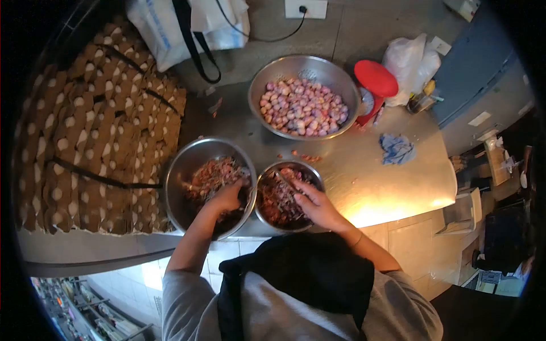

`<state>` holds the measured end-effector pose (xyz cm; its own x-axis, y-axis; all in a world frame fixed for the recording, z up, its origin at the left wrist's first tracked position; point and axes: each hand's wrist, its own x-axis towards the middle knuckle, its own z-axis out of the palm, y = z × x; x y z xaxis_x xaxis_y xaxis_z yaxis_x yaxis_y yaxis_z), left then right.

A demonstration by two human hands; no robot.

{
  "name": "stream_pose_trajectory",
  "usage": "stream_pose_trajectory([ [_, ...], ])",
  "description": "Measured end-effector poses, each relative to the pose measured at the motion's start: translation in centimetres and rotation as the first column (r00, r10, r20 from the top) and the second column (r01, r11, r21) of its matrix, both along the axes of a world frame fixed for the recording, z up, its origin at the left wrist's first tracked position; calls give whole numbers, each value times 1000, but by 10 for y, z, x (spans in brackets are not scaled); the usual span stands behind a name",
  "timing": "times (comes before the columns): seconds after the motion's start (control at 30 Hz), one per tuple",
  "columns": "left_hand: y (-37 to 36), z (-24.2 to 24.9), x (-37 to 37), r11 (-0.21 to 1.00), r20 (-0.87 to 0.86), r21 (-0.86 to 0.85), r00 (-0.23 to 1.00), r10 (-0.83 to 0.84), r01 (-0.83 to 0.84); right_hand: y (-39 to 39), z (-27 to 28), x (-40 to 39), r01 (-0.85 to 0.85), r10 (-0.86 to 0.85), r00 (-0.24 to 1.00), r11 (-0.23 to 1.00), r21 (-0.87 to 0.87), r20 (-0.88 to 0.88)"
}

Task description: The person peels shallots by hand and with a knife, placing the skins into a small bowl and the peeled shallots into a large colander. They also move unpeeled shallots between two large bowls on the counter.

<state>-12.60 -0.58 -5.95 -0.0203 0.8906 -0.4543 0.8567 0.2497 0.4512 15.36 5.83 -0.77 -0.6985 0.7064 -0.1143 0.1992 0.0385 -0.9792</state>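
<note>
My left hand (228, 197) reaches into the large steel bowl (177, 165), among reddish shallots and papery skins (211, 175). Its fingers bend together near the bowl's right side, and whatever they hold is hidden. Over the smaller steel bowl (321, 181), my right hand (314, 203) grips a small knife (285, 181), its thin blade slanting up and left. Reddish-brown skins and bits (277, 204) fill much of that bowl. The two bowls stand side by side, rims nearly touching. Behind them, a wide steel colander (259, 116) holds many pinkish-purple shallots (304, 107).
Stacked egg trays (96, 142) rise close on the left. A red kitchen scale (375, 79), white plastic bags (410, 62) and a blue cloth (397, 149) lie to the right on the steel table (364, 170). A large white bag (165, 34) stands behind.
</note>
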Motion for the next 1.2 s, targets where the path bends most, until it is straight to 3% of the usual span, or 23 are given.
stream_pose_trajectory([
  [0.07, -2, 13, 0, 996, -5, -61, 998, 65, -65, 1, -2, 0, -8, 8, 1000, 1000, 18, -5],
  [0.17, -5, 1, -9, 999, 200, 42, 980, 11, -20, 0, 1, -1, -16, 16, 999, 1000, 0, -28],
  [0.27, -3, -9, -13, 995, 305, -81, 948, 86, -64, -1, 4, -1, -17, 17, 1000, 1000, 11, -7],
  [0.4, -1, -7, -9, 978, 210, -181, 968, 140, -102, 0, 5, -1, -10, 10, 1000, 1000, 24, 8],
  [0.57, -7, -24, -21, 987, 224, 4, 962, 154, -159, -1, 4, -1, -5, 5, 1000, 999, 38, -8],
  [0.7, -3, 9, -15, 953, 299, 149, 930, 213, -265, -2, 3, -1, 1, 0, 1000, 999, 45, -21],
  [0.73, -1, -9, -24, 916, 343, 300, 927, 155, -265, -1, 2, -2, 2, 1, 999, 997, 72, -38],
  [0.77, -4, -25, -32, 894, 296, 345, 937, 186, -286, 0, 1, -2, 4, 2, 999, 995, 99, -54],
  [0.93, -3, 27, -9, 782, 141, 483, 917, 374, -394, -2, 12, 0, -11, 11, 1000, 1000, 11, 6],
  [1.03, -2, 21, -18, 663, -49, 718, 934, 353, -213, -1, 7, -1, -19, 19, 1000, 999, 36, -2],
  [1.07, -3, 21, -19, 657, -98, 733, 930, 355, -174, 0, 5, -1, -20, 20, 1000, 998, 52, -7],
  [1.17, -1, 29, -19, 688, 244, 484, 838, 487, -541, -1, 5, -1, -19, 19, 1000, 999, 38, -10],
  [1.2, -1, 27, -19, 675, 237, 511, 842, 484, -532, -1, 4, 0, -18, 18, 1000, 999, 42, -17],
])
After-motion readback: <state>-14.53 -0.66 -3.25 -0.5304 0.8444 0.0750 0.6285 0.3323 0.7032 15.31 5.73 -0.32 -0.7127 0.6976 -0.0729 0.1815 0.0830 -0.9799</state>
